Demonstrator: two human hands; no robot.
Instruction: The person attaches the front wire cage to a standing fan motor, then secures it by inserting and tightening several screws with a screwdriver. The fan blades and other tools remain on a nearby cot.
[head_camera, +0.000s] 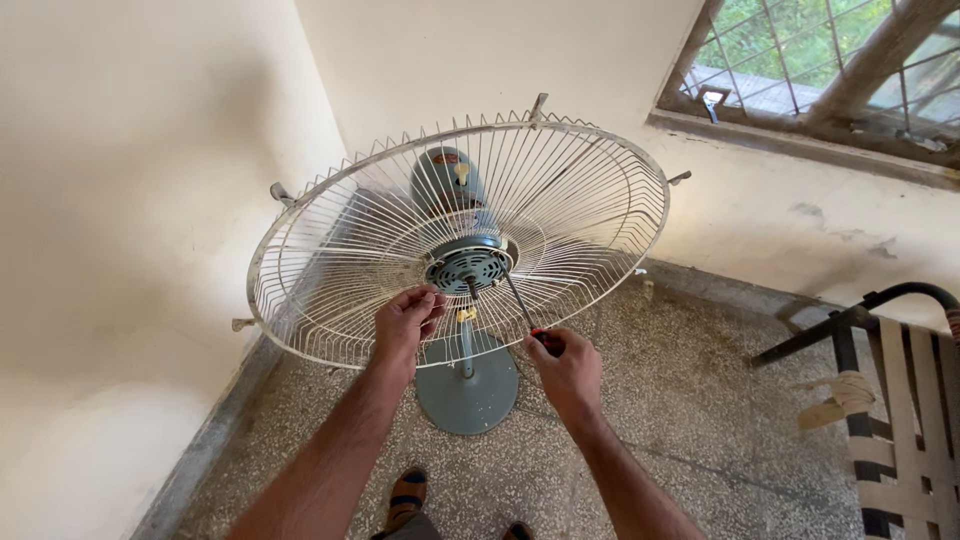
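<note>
Both your bare forearms reach up from the near edge, converging toward the middle. Your left hand (405, 322) is raised farther, back of the hand toward you, fingers curled in with thumb and fingertips pinched together at its far right side. Your right hand (567, 365) sits slightly nearer and to the right, closed in a fist-like grip, knuckles up, thumb pressed along the top. Your wrists are straight and well apart, your forearms angled inward.

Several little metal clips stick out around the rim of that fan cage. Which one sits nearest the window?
The clip on the right side of the rim, pointing toward the wall under the window. The top clip sits further left, and the other two are on the far left side.
</note>
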